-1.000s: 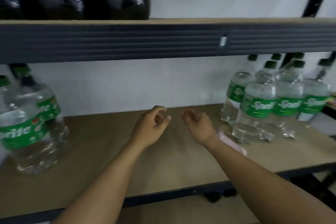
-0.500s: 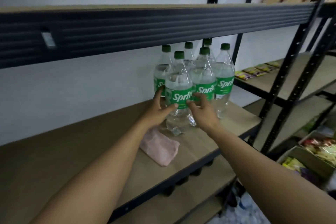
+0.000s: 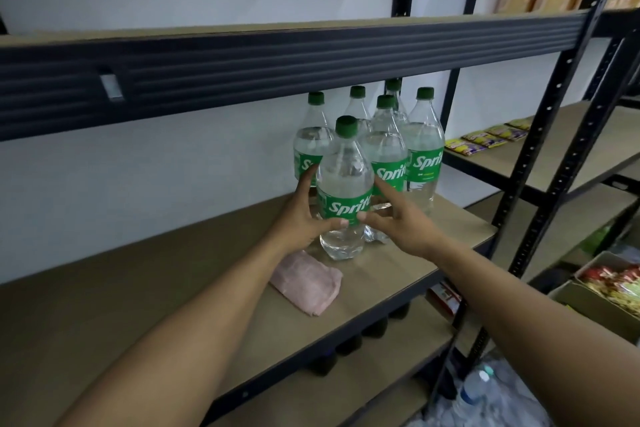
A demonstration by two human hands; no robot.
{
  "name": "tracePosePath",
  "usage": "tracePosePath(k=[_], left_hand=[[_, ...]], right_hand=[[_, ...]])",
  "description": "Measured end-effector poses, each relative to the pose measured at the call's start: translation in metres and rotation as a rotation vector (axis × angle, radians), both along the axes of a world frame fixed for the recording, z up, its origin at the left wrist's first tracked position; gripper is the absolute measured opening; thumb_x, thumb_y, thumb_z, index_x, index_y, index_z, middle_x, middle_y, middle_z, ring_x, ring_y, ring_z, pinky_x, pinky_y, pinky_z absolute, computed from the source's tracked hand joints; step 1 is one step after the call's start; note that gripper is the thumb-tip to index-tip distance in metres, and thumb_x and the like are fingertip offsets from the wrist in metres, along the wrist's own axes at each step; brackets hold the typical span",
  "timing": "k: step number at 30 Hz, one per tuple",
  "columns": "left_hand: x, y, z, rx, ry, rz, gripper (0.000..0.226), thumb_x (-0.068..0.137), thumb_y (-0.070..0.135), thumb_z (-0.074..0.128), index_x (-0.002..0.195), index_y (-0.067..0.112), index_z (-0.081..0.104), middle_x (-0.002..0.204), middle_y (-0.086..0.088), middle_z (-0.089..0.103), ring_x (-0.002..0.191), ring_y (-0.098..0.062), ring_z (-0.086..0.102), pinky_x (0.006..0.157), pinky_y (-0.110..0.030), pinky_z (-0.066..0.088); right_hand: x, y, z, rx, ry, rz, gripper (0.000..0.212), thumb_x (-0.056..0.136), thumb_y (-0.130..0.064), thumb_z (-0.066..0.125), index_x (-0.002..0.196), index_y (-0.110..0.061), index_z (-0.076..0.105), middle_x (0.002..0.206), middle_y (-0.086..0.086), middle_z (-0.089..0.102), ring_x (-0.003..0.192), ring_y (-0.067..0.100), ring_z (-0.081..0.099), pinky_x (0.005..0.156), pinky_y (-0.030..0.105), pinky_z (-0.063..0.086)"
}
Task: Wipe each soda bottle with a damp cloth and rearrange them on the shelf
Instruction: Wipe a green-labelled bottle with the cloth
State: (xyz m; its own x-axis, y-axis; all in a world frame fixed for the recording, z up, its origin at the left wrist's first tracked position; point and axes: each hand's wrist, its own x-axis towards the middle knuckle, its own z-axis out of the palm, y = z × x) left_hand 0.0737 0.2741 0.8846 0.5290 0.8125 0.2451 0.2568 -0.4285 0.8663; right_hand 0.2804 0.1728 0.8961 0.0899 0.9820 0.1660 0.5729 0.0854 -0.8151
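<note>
Head: front bottle [image 3: 343, 184] between left hand [image 3: 304, 218] and right hand [image 3: 401, 226]

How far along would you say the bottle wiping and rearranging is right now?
Nothing shows as finished. In hand: left hand and right hand grip the front Sprite bottle. Left: wiping, as the pink cloth lies on the shelf, in neither hand, and five bottles stand clustered behind.

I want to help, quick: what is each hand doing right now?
Left hand: holding the front bottle, fingers round its left side.
Right hand: holding the same bottle from the right.
</note>
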Motion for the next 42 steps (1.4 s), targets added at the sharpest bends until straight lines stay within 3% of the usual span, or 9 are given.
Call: tracePosePath(k=[7,14,21,26,29,32,35,38,42], left_hand=[[-0.033,-0.02,0.016,0.086,-0.054,0.043,0.109,0.077,0.013,0.092,0.157,0.036,0.021,0.136,0.018,0.046,0.117,0.011,0.051,0.085,-0.005,0.049],[-0.116,-0.023,0.046,0.115,0.063,0.103,0.118,0.067,0.043,0.096,0.157,0.048,0.02,0.144,0.001,0.058,0.122,-0.017,0.065,0.099,-0.044,0.059],[-0.176,-0.034,0.044,0.029,0.1,0.137,0.112,0.069,0.032,0.095,0.159,0.034,0.028,0.134,0.004,0.062,0.115,-0.009,0.068,0.088,-0.026,0.061],[-0.193,-0.041,0.027,0.009,0.076,0.16,0.116,0.062,0.04,0.101,0.156,0.031,0.033,0.126,0.0,0.071,0.111,-0.012,0.072,0.097,-0.041,0.06],[-0.195,-0.043,0.019,0.013,0.048,0.17,0.114,0.062,0.035,0.098,0.156,0.03,0.033,0.123,-0.004,0.073,0.111,-0.017,0.073,0.097,-0.043,0.06],[-0.193,-0.043,0.018,0.026,0.062,0.162,0.113,0.067,0.029,0.099,0.158,0.032,0.031,0.127,-0.001,0.07,0.113,-0.014,0.071,0.099,-0.044,0.06],[-0.192,-0.042,0.018,0.025,0.081,0.145,0.116,0.065,0.043,0.096,0.159,0.037,0.028,0.133,0.003,0.064,0.117,-0.008,0.068,0.101,-0.04,0.058],[-0.187,-0.044,0.018,0.005,0.004,0.133,0.108,0.068,0.053,0.085,0.158,0.03,0.029,0.138,0.006,0.061,0.126,-0.008,0.062,0.105,-0.036,0.054],[-0.167,-0.055,0.011,-0.004,-0.165,0.127,0.087,0.08,0.053,0.066,0.153,0.024,0.028,0.144,0.011,0.052,0.129,0.005,0.055,0.102,-0.019,0.049]], right_hand=[[-0.03,-0.007,0.009,0.117,-0.062,0.088,0.089,0.094,-0.055,0.068,0.163,-0.054,0.012,0.159,-0.011,0.048,0.134,0.013,0.058,0.109,0.043,0.053],[-0.091,0.006,0.019,0.149,0.057,0.242,0.089,0.101,-0.024,0.069,0.168,-0.034,0.011,0.131,-0.048,0.054,0.122,-0.024,0.052,0.106,0.014,0.048],[-0.149,0.007,0.004,0.115,0.221,0.348,0.095,0.085,-0.065,0.074,0.162,-0.053,0.02,0.161,-0.018,0.045,0.147,0.006,0.044,0.12,0.047,0.043],[-0.162,0.005,-0.009,0.108,0.272,0.366,0.075,0.1,-0.026,0.071,0.159,-0.045,0.029,0.139,-0.038,0.051,0.118,-0.024,0.054,0.092,0.005,0.048],[-0.163,0.002,-0.013,0.104,0.229,0.301,0.057,0.106,-0.044,0.055,0.155,-0.054,0.026,0.129,-0.051,0.038,0.107,-0.04,0.041,0.096,-0.002,0.035],[-0.155,0.008,-0.031,0.124,0.188,0.142,0.042,0.113,-0.044,0.037,0.154,-0.052,0.036,0.154,-0.029,0.042,0.139,-0.007,0.041,0.117,0.024,0.031],[-0.142,0.018,-0.068,-0.104,-0.245,-0.034,0.053,0.105,-0.052,0.046,0.155,-0.035,0.04,0.16,0.011,0.046,0.142,0.033,0.047,0.112,0.042,0.039],[-0.14,0.015,-0.099,-0.291,-0.53,-0.023,0.071,0.097,-0.067,0.051,0.159,-0.035,0.034,0.163,0.012,0.034,0.15,0.032,0.033,0.119,0.046,0.027],[-0.136,0.023,-0.099,-0.165,-0.439,-0.135,0.052,0.107,-0.04,0.044,0.158,-0.03,0.043,0.143,0.013,0.059,0.13,0.035,0.055,0.104,0.042,0.044]])
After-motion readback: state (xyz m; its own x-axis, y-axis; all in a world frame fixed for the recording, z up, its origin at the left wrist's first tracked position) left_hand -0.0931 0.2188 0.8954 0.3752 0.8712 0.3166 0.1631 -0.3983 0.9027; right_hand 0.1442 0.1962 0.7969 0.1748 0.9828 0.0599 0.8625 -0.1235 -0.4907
